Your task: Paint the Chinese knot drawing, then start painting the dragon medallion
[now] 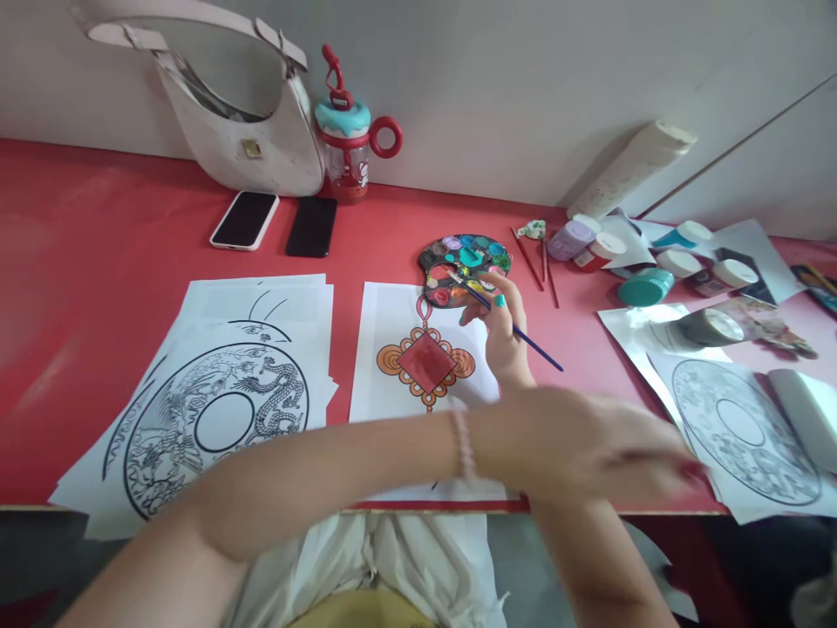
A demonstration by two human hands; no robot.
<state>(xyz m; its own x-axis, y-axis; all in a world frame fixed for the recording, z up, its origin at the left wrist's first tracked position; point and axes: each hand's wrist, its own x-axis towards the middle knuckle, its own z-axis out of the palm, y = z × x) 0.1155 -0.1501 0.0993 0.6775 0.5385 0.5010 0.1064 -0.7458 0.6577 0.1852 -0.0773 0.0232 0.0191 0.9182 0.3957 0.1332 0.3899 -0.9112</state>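
Note:
Held in my right hand (508, 336) is a blue-handled paintbrush (480, 298), its tip over the dark paint palette (428, 257) dotted with several colours. Below the palette lies a sheet with a knot drawing (425, 365), its centre diamond red and its loops orange. My left arm crosses over my right forearm and hides the sheet's lower part. Smeared by motion, my left hand (608, 445) is above the table's right side, left of a sheet with a round line drawing (751, 436). Whether its fingers hold anything does not show.
Several paint jars (644, 286) and thin brushes (528, 259) lie at the right. A stack of printed sheets (281, 305) is at the left. Two phones (245, 220), a cup with a red handle (346, 157) and a white handbag (241, 144) line the back.

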